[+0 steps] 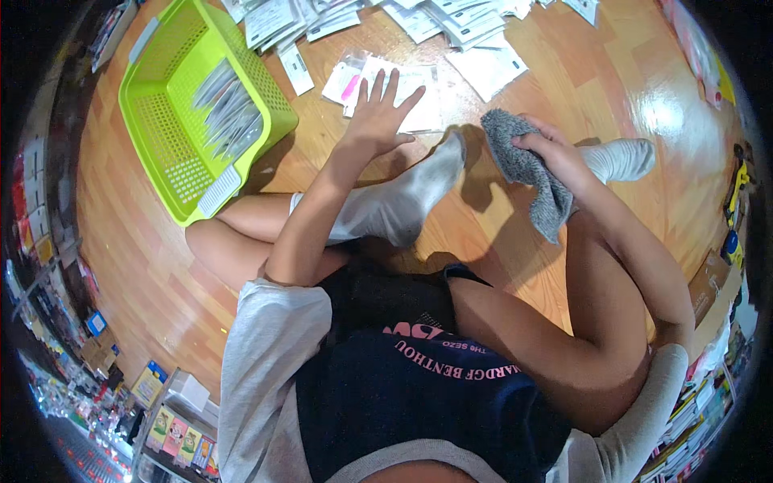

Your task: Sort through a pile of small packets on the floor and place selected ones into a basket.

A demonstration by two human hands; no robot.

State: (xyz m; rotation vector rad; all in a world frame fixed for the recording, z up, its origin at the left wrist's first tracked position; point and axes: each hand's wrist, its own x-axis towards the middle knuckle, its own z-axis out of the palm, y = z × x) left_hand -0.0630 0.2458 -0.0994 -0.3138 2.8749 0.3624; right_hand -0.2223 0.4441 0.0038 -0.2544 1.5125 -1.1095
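Note:
Fingers spread, my left hand [381, 118] is over a clear plastic packet with a white card [416, 108] on the wood floor; whether the palm presses on it I cannot tell. A smaller packet holding a bright pink item [349, 88] lies partly beside it. My right hand [552, 151] grips a grey cloth [513, 151], bunched at the top, with its lower end hanging down. The cloth is held above the floor between my two socked feet.
To my left a lime-green plastic basket [281, 111] holds several packets [232, 115] standing in a row. Piles of white packets [465, 21] lie ahead, one single packet [489, 69] nearer. Boxes [181, 392] and a cardboard carton [709, 281] line the sides.

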